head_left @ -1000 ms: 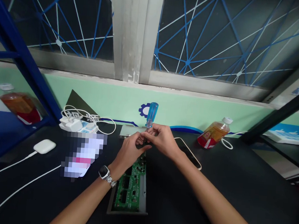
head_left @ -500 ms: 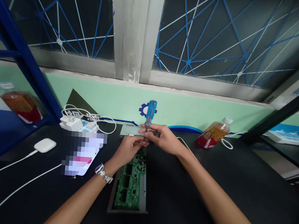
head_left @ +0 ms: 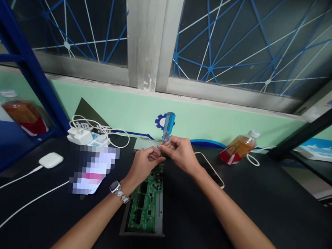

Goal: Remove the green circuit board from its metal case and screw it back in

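Note:
A blue, clear-handled screwdriver stands nearly upright, its handle above my hands. My right hand is closed round its shaft, just below the handle. My left hand is beside it at the left, fingers curled and pressed together over the far end of the board; what they hold, if anything, is hidden. Below the hands a green circuit board lies in a grey metal tray on the black table. The screwdriver's tip is hidden by the fingers.
Behind my hands lies a pale flat panel. At the left are a lit phone, a white case and a power strip with cables. Right of my hands are a dark phone and a drink bottle.
My right hand has shifted slightly, uncovering more of the dark phone behind it. My left wrist has turned a little and moved right. The screwdriver has moved slightly right.

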The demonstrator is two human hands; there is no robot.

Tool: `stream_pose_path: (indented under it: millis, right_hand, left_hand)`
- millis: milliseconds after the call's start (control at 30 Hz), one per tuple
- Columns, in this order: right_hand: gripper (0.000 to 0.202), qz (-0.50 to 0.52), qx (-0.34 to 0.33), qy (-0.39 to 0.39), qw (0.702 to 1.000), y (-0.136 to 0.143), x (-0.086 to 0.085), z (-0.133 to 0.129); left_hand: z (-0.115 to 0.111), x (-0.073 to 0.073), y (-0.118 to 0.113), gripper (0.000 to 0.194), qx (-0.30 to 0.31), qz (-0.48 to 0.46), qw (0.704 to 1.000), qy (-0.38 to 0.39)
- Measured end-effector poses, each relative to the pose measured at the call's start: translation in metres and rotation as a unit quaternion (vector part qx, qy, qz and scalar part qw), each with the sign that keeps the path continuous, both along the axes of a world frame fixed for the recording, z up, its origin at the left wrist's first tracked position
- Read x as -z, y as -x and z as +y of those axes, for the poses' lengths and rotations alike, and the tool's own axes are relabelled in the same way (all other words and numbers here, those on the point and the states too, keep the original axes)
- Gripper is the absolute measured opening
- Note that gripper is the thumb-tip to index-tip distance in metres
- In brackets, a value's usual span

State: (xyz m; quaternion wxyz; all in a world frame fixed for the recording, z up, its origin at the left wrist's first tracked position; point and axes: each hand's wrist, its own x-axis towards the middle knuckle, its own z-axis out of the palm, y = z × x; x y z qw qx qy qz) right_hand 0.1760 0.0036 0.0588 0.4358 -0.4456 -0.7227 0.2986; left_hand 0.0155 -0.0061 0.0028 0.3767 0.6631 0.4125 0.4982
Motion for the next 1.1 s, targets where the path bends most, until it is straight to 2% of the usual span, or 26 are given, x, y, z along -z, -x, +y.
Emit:
stream_pose_path:
  millis: [100, 167, 333, 400, 600, 667, 800, 900, 1100]
  right_hand:
    - [0.031, 0.005, 0.031, -0.008, 0.999, 0.003, 0.002, 0.001]
    - [0.028, -0.010, 0.024, -0.015, 1.000, 0.002, 0.000, 0.001]
    - [0.021, -0.061, -0.075, 0.007, 0.995, -0.007, -0.012, -0.002]
    - [0.020, -0.054, -0.088, 0.019, 0.994, -0.008, -0.014, -0.004]
    - [0.023, -0.027, -0.015, 0.014, 0.999, -0.002, -0.006, -0.003]
    - [0.023, -0.027, -0.015, 0.015, 0.999, -0.001, -0.006, -0.003]
    - [0.028, 0.004, -0.076, 0.046, 0.996, -0.004, -0.017, -0.004]
    - [0.025, 0.014, -0.114, 0.048, 0.992, -0.010, -0.023, -0.003]
    - [0.023, 0.044, -0.128, 0.049, 0.990, -0.014, -0.017, 0.008]
  left_hand:
    - [-0.001, -0.004, 0.001, 0.019, 0.014, 0.007, 1.000, -0.002]
    - [-0.003, -0.006, 0.002, 0.017, 0.028, 0.022, 0.999, -0.009]
    - [-0.004, -0.009, 0.007, 0.023, 0.041, 0.066, 0.996, -0.046]
    - [-0.004, -0.008, 0.008, 0.024, 0.057, 0.072, 0.995, -0.049]
    - [-0.003, -0.009, 0.009, 0.026, 0.079, 0.091, 0.991, -0.054]
    - [-0.003, -0.010, 0.010, 0.025, 0.081, 0.096, 0.991, -0.054]
    - [-0.003, -0.011, 0.011, 0.026, 0.098, 0.080, 0.990, -0.058]
    - [-0.004, -0.011, 0.011, 0.026, 0.105, 0.064, 0.991, -0.047]
    - [-0.003, -0.007, 0.010, 0.024, 0.116, 0.052, 0.992, -0.024]
